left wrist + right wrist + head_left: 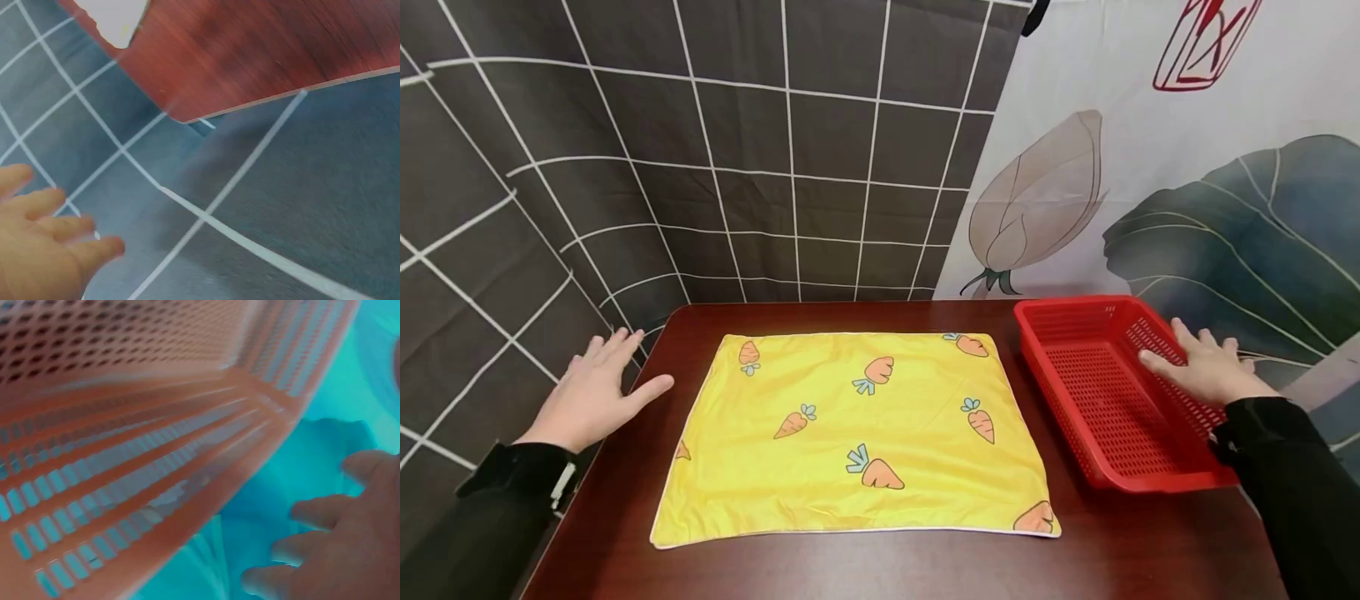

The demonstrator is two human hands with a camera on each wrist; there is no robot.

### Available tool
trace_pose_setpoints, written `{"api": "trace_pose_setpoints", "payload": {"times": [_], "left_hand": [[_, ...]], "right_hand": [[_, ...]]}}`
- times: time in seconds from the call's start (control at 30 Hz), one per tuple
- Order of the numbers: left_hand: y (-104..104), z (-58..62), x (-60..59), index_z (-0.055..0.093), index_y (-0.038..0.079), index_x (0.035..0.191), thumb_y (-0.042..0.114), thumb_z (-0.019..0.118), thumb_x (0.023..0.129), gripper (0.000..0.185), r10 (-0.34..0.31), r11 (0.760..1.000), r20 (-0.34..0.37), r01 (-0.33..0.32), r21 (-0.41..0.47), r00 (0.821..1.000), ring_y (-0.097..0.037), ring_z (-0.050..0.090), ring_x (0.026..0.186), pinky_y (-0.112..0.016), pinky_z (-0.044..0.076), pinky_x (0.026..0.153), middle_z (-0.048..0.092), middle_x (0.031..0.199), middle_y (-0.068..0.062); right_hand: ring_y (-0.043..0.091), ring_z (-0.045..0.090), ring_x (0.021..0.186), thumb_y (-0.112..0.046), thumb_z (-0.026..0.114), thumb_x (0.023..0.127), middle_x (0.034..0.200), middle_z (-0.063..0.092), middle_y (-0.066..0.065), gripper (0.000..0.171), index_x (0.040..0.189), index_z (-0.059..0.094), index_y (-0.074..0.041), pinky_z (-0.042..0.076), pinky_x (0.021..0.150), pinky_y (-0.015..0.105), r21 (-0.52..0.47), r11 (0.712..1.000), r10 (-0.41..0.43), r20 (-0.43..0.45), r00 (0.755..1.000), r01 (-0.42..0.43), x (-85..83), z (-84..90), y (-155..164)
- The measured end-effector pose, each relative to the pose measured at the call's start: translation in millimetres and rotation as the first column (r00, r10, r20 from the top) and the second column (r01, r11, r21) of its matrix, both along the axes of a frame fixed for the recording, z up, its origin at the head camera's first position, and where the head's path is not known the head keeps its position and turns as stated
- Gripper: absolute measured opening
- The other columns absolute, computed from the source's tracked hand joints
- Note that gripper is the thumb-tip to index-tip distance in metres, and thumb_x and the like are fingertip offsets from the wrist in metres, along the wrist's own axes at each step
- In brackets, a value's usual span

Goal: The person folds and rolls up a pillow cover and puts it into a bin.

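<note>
A yellow pillowcase printed with orange carrots lies flat in the middle of the dark red table. To its right stands an empty red slotted basket. My left hand hovers open just past the table's left edge, fingers spread, holding nothing; in the left wrist view the left hand shows over the checked cloth. My right hand is open over the basket's right rim, fingers straight. The right wrist view shows the basket wall close beside the right hand.
A dark grey cloth with white checks hangs behind and to the left of the table. A pale curtain with a flower bud and leaves hangs at the back right. The table's left corner is close to my left hand.
</note>
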State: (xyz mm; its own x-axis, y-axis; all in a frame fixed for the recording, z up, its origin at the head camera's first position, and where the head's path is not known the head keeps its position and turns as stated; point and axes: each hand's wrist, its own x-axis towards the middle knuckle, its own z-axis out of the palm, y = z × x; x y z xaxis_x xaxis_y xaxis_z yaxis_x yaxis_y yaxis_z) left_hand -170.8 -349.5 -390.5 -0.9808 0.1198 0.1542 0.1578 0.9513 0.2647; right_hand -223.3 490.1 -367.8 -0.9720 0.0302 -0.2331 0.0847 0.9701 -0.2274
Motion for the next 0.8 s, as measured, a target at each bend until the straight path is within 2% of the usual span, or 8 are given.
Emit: {"api": "trace_pose_setpoints", "payload": {"times": [0.13,0.27,0.43,0.53,0.63,0.7,0.77,0.8], "left_hand": [[18,0.6,14.8,0.059,-0.006,0.144,0.043,0.077,0.096,0.071,-0.04,0.999,-0.102,0.038,-0.027,0.994,-0.055,0.061,0.128,-0.071,0.048,0.102,0.064,0.14,-0.035],[41,-4.8,37.3,0.075,0.002,0.124,0.034,0.083,0.091,0.046,-0.112,0.99,-0.183,0.095,-0.101,0.977,-0.043,0.073,0.11,-0.063,0.057,0.092,0.077,0.119,-0.024],[62,-21.3,67.7,0.081,0.011,0.105,0.033,0.088,0.084,0.031,-0.193,0.973,-0.223,0.156,-0.17,0.956,-0.03,0.076,0.094,-0.053,0.061,0.082,0.08,0.1,-0.009],[70,-38.1,84.7,0.08,0.016,0.096,0.035,0.092,0.079,0.027,-0.237,0.958,-0.236,0.185,-0.221,0.942,-0.023,0.074,0.088,-0.046,0.061,0.078,0.079,0.093,-0.001],[73,-56.9,99.3,0.077,0.023,0.089,0.037,0.095,0.074,0.028,-0.27,0.945,-0.249,0.208,-0.251,0.93,-0.014,0.069,0.082,-0.038,0.059,0.075,0.074,0.086,0.009],[73,-68.5,107.8,0.075,0.025,0.086,0.038,0.097,0.07,0.03,-0.283,0.945,-0.245,0.226,-0.237,0.927,-0.009,0.065,0.078,-0.033,0.056,0.072,0.069,0.082,0.014],[70,-79.4,114.3,0.073,0.027,0.084,0.039,0.098,0.068,0.032,-0.293,0.947,-0.227,0.248,-0.206,0.929,-0.006,0.06,0.077,-0.03,0.054,0.07,0.065,0.081,0.018],[69,-83.8,117.3,0.073,0.028,0.085,0.039,0.098,0.068,0.033,-0.291,0.949,-0.203,0.255,-0.187,0.935,-0.005,0.06,0.078,-0.029,0.054,0.071,0.065,0.082,0.019]], "right_hand": [[0.078,0.007,0.143,-0.069,0.056,0.099,0.158,0.009,0.054,0.117,0.163,0.0,0.011,0.014,0.109,0.09,0.004,0.999,0.035,-0.055,0.998,-0.035,7.7,9.9,-20],[0.069,0.034,0.142,-0.053,0.071,0.098,0.153,0.037,0.049,0.097,0.159,0.032,0.012,0.03,0.109,0.084,0.059,0.992,0.118,-0.233,0.965,-0.107,32.8,14.4,-64],[0.05,0.067,0.117,-0.035,0.087,0.088,0.125,0.073,0.029,0.061,0.134,0.069,0.0,0.053,0.098,0.07,0.118,0.964,0.266,-0.469,0.842,-0.239,79.4,2.4,-125],[0.03,0.076,0.099,-0.033,0.092,0.082,0.104,0.08,0.007,0.041,0.116,0.079,-0.013,0.062,0.086,0.057,0.126,0.936,0.347,-0.498,0.795,-0.33,103.6,-13.2,-152],[0.01,0.072,0.089,-0.033,0.094,0.079,0.094,0.076,-0.013,0.028,0.102,0.08,-0.025,0.062,0.08,0.043,0.157,0.896,0.437,-0.486,0.757,-0.416,118.7,-34.7,-168],[0.006,0.069,0.087,-0.032,0.096,0.075,0.091,0.073,-0.018,0.029,0.098,0.078,-0.028,0.058,0.079,0.039,0.205,0.859,0.503,-0.507,0.7,-0.468,125.1,-49.4,-172],[0.007,0.067,0.086,-0.047,0.086,0.088,0.09,0.072,-0.018,0.023,0.096,0.077,-0.028,0.055,0.079,0.038,0.253,0.83,0.547,-0.549,0.632,-0.498,129.1,-61.5,-174],[0.01,0.067,0.087,-0.053,0.078,0.094,0.089,0.072,-0.016,0.027,0.094,0.076,-0.027,0.053,0.079,0.039,0.282,0.816,0.563,-0.583,0.586,-0.504,130.7,-66.5,-174]]}}
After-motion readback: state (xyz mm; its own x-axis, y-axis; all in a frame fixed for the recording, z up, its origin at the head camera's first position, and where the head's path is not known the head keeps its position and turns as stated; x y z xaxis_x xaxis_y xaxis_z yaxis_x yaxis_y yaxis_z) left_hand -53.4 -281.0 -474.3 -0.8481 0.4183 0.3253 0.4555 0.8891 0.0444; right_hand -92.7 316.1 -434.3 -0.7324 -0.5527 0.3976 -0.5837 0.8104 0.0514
